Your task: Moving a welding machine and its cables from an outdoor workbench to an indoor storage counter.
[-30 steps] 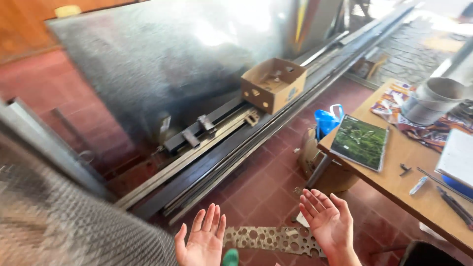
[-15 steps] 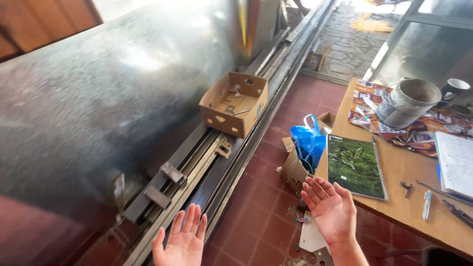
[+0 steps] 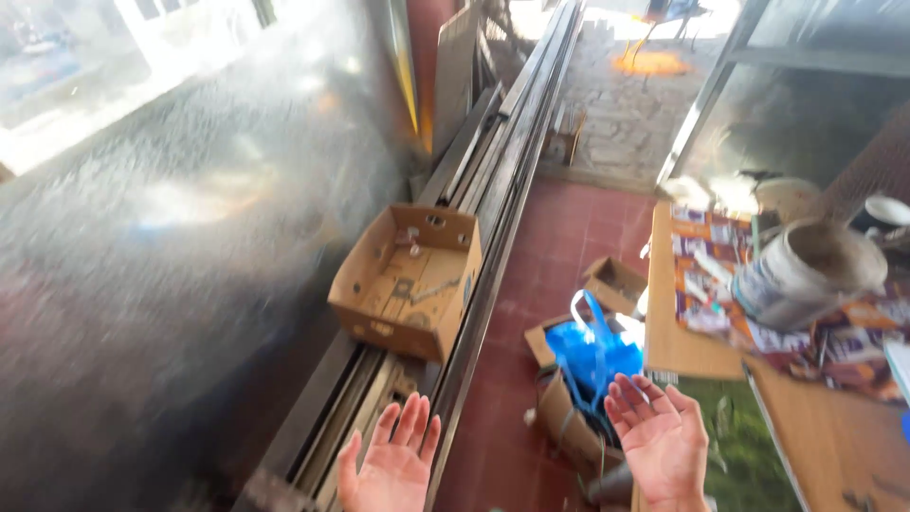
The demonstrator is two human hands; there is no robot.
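Note:
My left hand (image 3: 391,462) is raised palm-up at the bottom centre, fingers spread, holding nothing. It hovers over long dark metal rails (image 3: 493,180) lying on the red tiled floor. My right hand (image 3: 657,439) is also palm-up and empty, fingers apart, at the bottom right. It is above a small cardboard box holding a blue plastic bag (image 3: 592,353), next to the wooden table's edge (image 3: 664,341). An open cardboard box (image 3: 408,282) with small metal parts rests on the rails ahead of my left hand.
A large shiny metal sheet (image 3: 190,218) leans along the left. The table at right carries a grey bucket (image 3: 806,275), patterned paper and a green-covered book (image 3: 739,446). Another small cardboard box (image 3: 614,282) sits on the floor. A doorway opens onto paving at the back.
The view has swung right and forward along the rails. The cardboard box and blue bag are now closer and more central. Both hands stay palm-up and empty.

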